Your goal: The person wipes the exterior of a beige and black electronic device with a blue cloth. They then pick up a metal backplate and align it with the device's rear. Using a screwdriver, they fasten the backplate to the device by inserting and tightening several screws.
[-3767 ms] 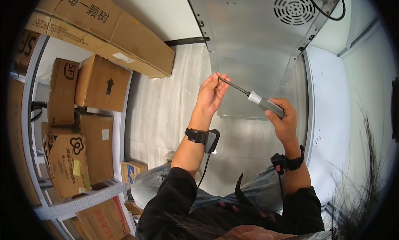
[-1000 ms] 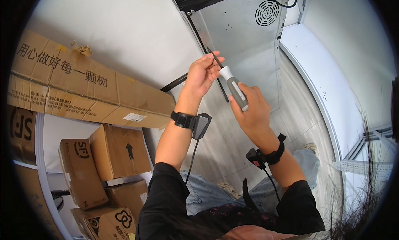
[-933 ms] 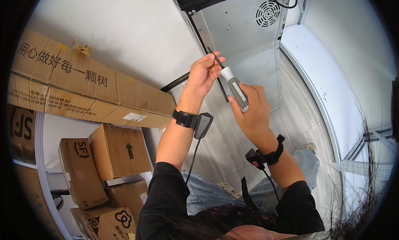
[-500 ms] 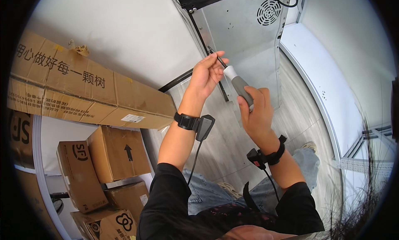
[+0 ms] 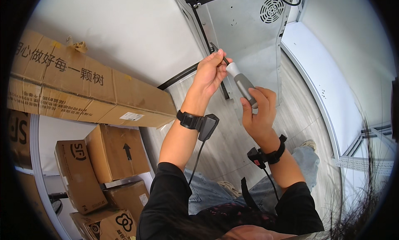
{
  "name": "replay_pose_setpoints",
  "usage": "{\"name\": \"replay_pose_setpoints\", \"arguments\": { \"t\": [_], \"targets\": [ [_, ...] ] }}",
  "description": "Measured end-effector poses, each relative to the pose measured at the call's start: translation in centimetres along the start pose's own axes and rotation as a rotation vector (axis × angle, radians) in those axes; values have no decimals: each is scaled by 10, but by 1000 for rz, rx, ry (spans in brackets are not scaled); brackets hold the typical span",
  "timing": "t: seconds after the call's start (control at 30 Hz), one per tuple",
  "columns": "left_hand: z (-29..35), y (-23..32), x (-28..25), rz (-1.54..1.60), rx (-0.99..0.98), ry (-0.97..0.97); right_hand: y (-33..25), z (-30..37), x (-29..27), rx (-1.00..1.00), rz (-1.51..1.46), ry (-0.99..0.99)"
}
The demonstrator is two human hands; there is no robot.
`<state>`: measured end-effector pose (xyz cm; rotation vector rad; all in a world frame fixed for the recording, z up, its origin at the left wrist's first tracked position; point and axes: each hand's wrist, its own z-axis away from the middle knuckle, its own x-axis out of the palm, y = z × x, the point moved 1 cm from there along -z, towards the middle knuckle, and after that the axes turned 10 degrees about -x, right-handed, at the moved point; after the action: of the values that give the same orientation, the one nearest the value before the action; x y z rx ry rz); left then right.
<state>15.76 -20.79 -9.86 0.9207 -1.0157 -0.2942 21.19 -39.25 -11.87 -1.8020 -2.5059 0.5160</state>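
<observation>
A screwdriver [image 5: 244, 87] with a grey handle and white collar slants up and left in front of a grey metal cabinet [image 5: 253, 44]. My right hand [image 5: 261, 117] grips the end of its handle between thumb and fingers. At the other end, my left hand [image 5: 209, 76] is closed around the dark shaft, thumb and fingertips pinched on it. The shaft points at a small black fitting [image 5: 213, 48] on the black strip along the cabinet's edge. My left fingers partly cover the shaft, and I cannot make out what the tip touches.
A long cardboard box [image 5: 91, 84] lies at the left, above a shelf with several smaller boxes [image 5: 118, 152]. Black cable [image 5: 286, 2] hangs by the cabinet's round vent [image 5: 272, 10]. A white ledge [image 5: 320, 73] runs along the right over the grey plank floor [image 5: 216, 148].
Both hands and the screwdriver sit slightly farther right in the picture, and the cabinet has shifted a little the same way. My grip on the screwdriver looks much the same.
</observation>
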Motion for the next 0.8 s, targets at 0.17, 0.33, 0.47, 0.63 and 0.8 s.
{"name": "replay_pose_setpoints", "arguments": {
  "t": [0.17,0.33,0.47,0.63,0.8],
  "targets": [
    [14,3,9,-142,2,-23,10,3,-7,90,20,-148],
    [6,-1,4,-116,20,-35,8,-5,-11,98,8,-168],
    [3,-3,3,-51,21,-17,-4,-17,-3,-34,38,46],
    [5,-4,4,-55,-6,-27,11,-3,-5,-83,63,-40],
    [10,-3,14,-26,21,-19,11,1,-8,181,43,-224]
  ]
}}
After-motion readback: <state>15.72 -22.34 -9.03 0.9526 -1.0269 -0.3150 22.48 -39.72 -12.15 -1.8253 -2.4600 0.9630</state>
